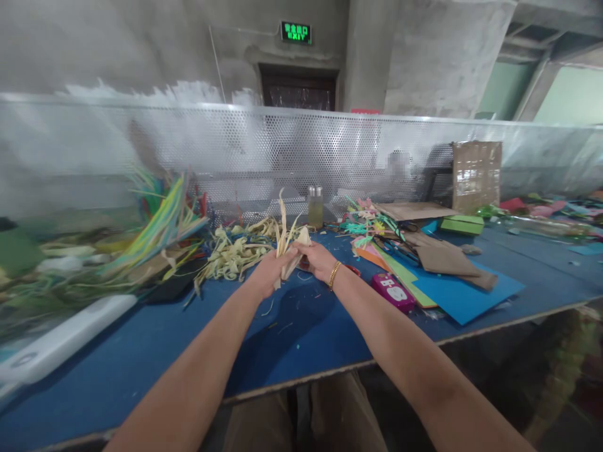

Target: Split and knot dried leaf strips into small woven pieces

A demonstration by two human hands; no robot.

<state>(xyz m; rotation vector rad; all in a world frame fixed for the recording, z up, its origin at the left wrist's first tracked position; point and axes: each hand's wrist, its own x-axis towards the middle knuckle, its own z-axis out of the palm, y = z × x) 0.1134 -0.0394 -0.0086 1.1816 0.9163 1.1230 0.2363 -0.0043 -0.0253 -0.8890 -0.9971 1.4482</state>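
Both my hands meet over the blue table point(188, 351), around a bundle of pale dried husk strips point(282, 232). My left hand point(271, 271) is closed round the lower part of the bundle, with strips sticking up above the fingers. Pinched at its right side, a broad pale husk piece point(303, 236) is in my right hand point(320, 260), which wears a gold bracelet point(334, 275). Just left of the hands lies a loose heap of curled husk strips point(235, 248). A red-rimmed item beneath my right hand is mostly hidden.
A clear bottle point(315, 207) stands behind the hands. On the right are a purple case point(392, 292), blue paper point(466, 295) and brown cardboard point(447, 260). Colourful strips point(160, 220) and a white power strip point(70, 339) lie left. A perforated metal screen point(235, 144) borders the back.
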